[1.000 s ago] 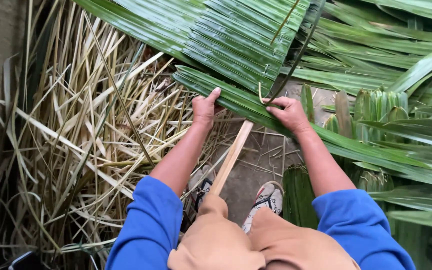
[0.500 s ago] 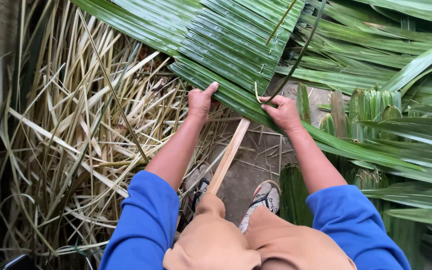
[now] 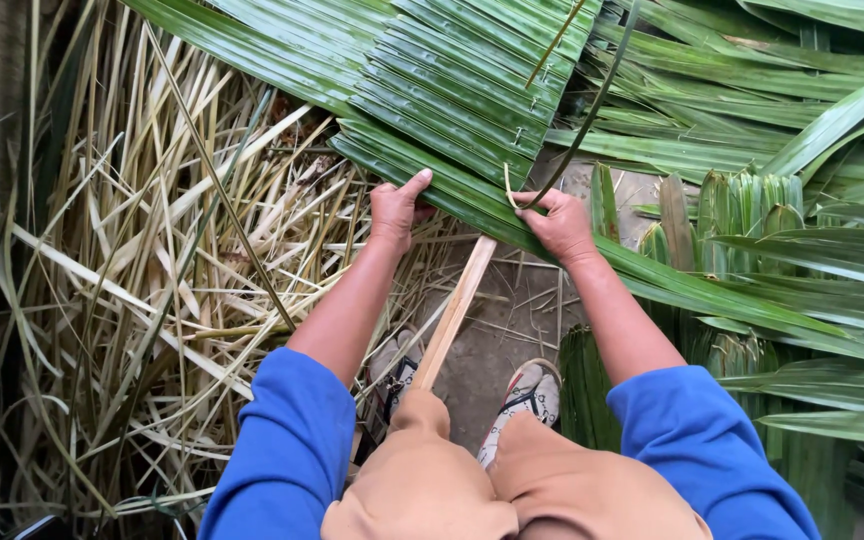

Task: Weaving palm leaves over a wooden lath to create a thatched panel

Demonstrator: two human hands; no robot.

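Both hands have crept a little left along the leaf edge since the earlier frames, otherwise same pose. Landmark: the wooden stick (image 3: 455, 312), running from the knees up to the green palm-leaf panel (image 3: 452, 100). Left hand (image 3: 396, 210) sits just left of the stick's top end, fingers curled down over the near edge of the folded leaf, thumb stuck out up-right on the leaf surface; clamped on the leaf edge. Right hand (image 3: 555, 222) sits just right of the stick's top, fingers closed, pinching a thin dark strip (image 3: 592, 110) that arcs up and away over the panel; a short pale sliver pokes up beside its thumb. The panel lies above the stick's far end, overlapping pleated green leaves, spreading up-left and up-right from it. One long green leaf (image 3: 712, 295) runs from under the right hand down to the right of the stick. Left of the stick: a big heap of dry straw-coloured leaf strips (image 3: 132, 300). Right of it: more fresh green fronds (image 3: 812, 130) stacked. Below the stick's near end: tan trousers, two sandalled feet (image 3: 527, 395) on bare ground (image 3: 512, 340), blue sleeves (image 3: 282, 440) on both arms.
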